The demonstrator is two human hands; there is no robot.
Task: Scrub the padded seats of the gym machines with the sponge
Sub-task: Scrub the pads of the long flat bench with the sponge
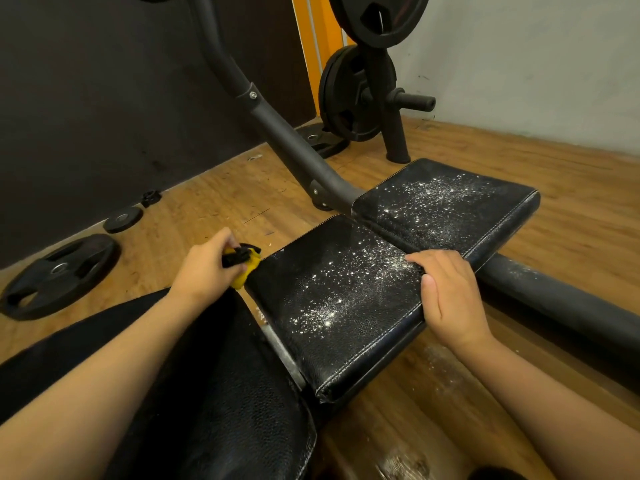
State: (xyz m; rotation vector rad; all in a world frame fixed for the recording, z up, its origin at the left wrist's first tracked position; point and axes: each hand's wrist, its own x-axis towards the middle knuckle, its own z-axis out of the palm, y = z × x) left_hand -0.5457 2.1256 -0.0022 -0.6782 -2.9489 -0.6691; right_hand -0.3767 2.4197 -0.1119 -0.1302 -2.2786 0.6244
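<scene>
A black padded seat (346, 306) lies in the middle, speckled with white powder or droplets. A second black pad (450, 202) beyond it carries the same white specks. My left hand (207, 268) grips a yellow and black sponge (246, 265) at the near pad's left corner. My right hand (446, 296) rests on the near pad's right edge, fingers lying over the top and thumb along the side. A larger black pad (221, 393) lies under my left forearm.
A dark curved machine frame (277, 133) rises behind the pads, and a thick black bar (561, 306) runs right. Weight plates hang on a rack (360, 91); others lie on the wooden floor at left (59, 275). White residue marks the floor at bottom right.
</scene>
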